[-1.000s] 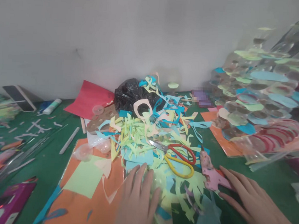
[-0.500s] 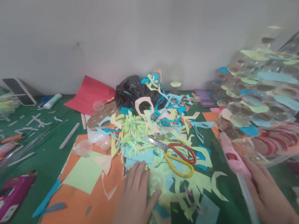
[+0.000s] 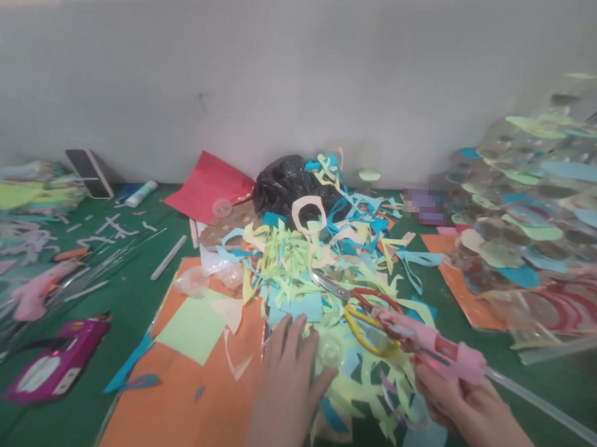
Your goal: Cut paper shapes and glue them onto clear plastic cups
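Note:
My right hand [image 3: 462, 405] grips a pink glue gun [image 3: 430, 342] with a clear glue stick [image 3: 544, 406] trailing out its back; the nozzle points left toward the paper scraps. My left hand [image 3: 284, 389] lies flat, fingers spread, on orange paper [image 3: 178, 411] and a pale green cutout, beside a small clear plastic dome [image 3: 330, 350]. Scissors [image 3: 361, 307] with red and yellow handles lie on the scrap pile [image 3: 301, 264] just beyond the glue gun's tip.
A black plastic bag [image 3: 285, 183] and red paper [image 3: 208, 185] sit by the white wall. A sheet of clear domes with coloured discs [image 3: 539, 216] rises at right. A purple box [image 3: 55, 364], another pink glue gun [image 3: 34, 296], a phone [image 3: 88, 172] and a glue tube [image 3: 140, 193] lie at left.
My right hand took the pink glue gun off the table, lifted it at the right, then brought it left over the scraps. My left hand stayed flat on the paper.

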Motion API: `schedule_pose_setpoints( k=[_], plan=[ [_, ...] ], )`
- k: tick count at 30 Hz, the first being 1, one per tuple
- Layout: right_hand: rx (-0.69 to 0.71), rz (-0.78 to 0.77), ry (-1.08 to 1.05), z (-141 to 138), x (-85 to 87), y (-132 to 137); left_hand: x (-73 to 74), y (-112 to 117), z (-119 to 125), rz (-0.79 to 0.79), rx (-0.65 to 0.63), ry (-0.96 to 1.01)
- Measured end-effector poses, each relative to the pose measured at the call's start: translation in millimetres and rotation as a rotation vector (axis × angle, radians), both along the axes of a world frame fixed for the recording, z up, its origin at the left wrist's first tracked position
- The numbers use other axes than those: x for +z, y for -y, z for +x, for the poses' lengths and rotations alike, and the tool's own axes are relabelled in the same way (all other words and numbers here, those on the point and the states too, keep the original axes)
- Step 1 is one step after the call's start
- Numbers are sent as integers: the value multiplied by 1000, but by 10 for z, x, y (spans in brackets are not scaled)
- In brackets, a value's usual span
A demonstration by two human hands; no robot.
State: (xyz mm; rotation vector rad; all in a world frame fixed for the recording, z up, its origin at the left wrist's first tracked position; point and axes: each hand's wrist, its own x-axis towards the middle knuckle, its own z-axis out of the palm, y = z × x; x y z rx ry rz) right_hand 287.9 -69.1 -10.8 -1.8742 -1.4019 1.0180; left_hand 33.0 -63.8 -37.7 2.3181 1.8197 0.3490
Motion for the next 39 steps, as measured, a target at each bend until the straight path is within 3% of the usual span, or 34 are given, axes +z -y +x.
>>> schedule_pose_setpoints(
  k=[3,9,14,22,25,30,39],
  plan=[
    [67,-82,-6,-88,17,115,-8,10,5,4,3,3],
    [347,69,32,-158,86,123,6,9,2,15,1,8],
    [457,77,55,-234,50,74,-18,28,-12,53,-13,-2],
    [474,69,83,-200,42,85,-44,37,2,63,-24,-37],
    [467,57,25,-247,100,56,-43,40,3,68,-25,-47],
    [575,70,-90,-298,162,-17,-22,38,34,57,-22,-47],
    [575,50,-128,-247,128,-39,-22,40,80,69,25,6]
  ],
)
